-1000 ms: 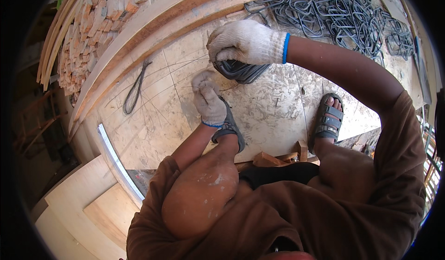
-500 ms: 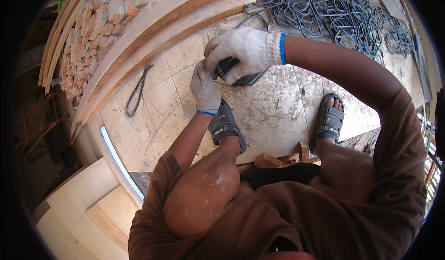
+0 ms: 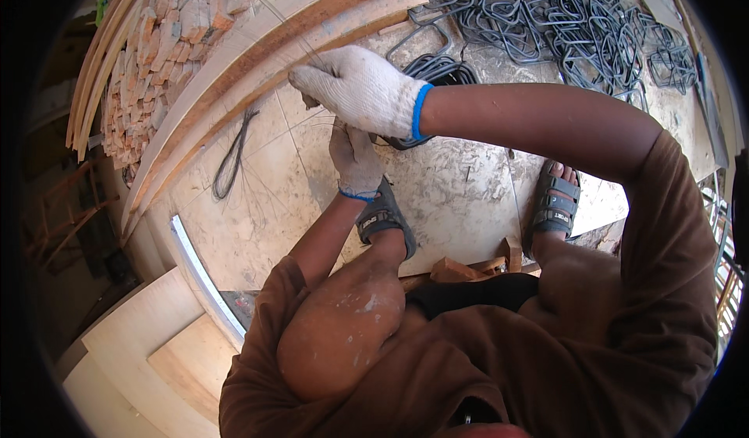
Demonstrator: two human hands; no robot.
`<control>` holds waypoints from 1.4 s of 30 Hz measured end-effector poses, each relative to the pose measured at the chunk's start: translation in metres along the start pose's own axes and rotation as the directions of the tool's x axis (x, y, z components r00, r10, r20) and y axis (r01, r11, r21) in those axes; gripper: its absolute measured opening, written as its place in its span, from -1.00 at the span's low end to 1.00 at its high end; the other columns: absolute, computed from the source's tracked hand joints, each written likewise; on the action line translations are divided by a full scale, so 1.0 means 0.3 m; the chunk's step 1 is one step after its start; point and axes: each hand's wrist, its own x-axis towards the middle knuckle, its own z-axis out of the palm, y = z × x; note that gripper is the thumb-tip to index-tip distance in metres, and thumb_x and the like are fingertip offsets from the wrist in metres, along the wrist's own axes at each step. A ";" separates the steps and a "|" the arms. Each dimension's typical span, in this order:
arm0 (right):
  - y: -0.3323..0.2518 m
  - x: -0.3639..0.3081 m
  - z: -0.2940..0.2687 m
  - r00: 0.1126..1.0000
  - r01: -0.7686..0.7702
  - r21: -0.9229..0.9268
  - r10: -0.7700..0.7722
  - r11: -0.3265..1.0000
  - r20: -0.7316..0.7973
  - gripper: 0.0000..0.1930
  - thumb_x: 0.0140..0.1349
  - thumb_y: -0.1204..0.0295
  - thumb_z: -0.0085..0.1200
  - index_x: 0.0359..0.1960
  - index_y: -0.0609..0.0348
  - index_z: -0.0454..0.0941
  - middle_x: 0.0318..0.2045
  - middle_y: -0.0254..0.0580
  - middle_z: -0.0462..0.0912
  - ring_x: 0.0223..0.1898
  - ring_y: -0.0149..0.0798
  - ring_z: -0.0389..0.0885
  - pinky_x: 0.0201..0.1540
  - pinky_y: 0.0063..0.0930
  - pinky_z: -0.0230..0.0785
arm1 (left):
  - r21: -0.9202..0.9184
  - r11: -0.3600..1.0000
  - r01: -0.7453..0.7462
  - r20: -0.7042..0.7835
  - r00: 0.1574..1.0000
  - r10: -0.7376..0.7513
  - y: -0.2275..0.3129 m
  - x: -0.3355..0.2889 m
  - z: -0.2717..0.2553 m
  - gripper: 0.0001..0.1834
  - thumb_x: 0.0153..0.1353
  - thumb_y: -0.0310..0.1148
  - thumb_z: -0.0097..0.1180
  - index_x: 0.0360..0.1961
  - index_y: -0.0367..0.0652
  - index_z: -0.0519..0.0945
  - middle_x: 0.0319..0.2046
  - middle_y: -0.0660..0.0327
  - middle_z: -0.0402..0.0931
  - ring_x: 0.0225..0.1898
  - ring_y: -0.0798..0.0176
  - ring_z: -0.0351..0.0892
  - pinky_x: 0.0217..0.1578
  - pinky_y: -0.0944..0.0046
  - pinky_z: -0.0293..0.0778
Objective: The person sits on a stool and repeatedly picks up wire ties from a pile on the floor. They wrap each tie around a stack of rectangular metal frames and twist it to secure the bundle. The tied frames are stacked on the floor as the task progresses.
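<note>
My right hand (image 3: 363, 91), in a white knit glove with a blue cuff, is closed on thin tie wires (image 3: 308, 46). Their free ends stick out toward the upper left, across the timber. My left hand (image 3: 355, 161), also gloved, is just below it with its fingers curled. The right hand partly covers those fingertips, so what they pinch cannot be made out. Behind my right wrist is a bundle of bent dark steel bars (image 3: 438, 67), partly hidden by the glove. A looped hank of thin wire (image 3: 232, 157) lies on the tiles to the left.
A tangled heap of bent steel bars (image 3: 538, 17) covers the far right floor. Long timber boards (image 3: 273, 40) curve across the far left, beside stacked bricks (image 3: 168, 48). Plywood sheets (image 3: 133, 321) and a pale metal strip (image 3: 204, 278) are at the near left. Brick pieces (image 3: 456, 270) lie between my feet.
My right hand has moved left off the dark bars, and wires now stick out from it. The bar bundle shows behind my wrist. My left hand has shifted slightly right and down.
</note>
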 end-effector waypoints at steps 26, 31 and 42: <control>0.053 -0.179 -0.368 0.930 0.307 -0.483 -0.365 0.820 -0.029 -0.22 0.28 -0.09 0.47 0.28 0.33 0.63 0.00 0.11 0.80 -0.09 -0.10 0.83 0.00 -0.25 0.71 | -0.265 0.950 0.165 -0.228 0.947 -0.228 -0.023 0.114 0.100 -0.55 0.69 -0.13 -0.07 -0.11 -0.31 0.68 -0.28 0.25 0.63 -0.24 0.36 0.57 -0.15 0.29 0.54; 0.132 -0.404 -0.467 0.904 0.317 -0.349 -0.392 0.882 -0.169 -0.72 0.64 0.28 0.11 -0.04 0.31 0.64 -0.29 -0.25 0.71 -0.27 -0.41 0.66 -0.21 -0.41 0.55 | -0.337 0.932 0.137 -0.203 0.956 -0.214 -0.088 0.124 0.067 -0.61 0.68 -0.17 -0.04 -0.12 -0.28 0.67 -0.30 0.26 0.64 -0.29 0.37 0.58 -0.19 0.33 0.56; 0.745 -0.185 -0.334 0.875 -0.295 0.331 0.393 0.896 -0.282 -0.40 0.68 -0.03 0.04 0.44 0.23 0.59 0.26 -0.19 0.75 0.22 -0.36 0.66 0.31 -0.43 0.48 | -0.451 0.883 0.129 -0.216 0.944 -0.248 -0.059 0.133 0.128 -0.61 0.67 -0.19 -0.02 -0.05 -0.31 0.70 -0.27 0.20 0.68 -0.24 0.29 0.68 -0.10 0.26 0.65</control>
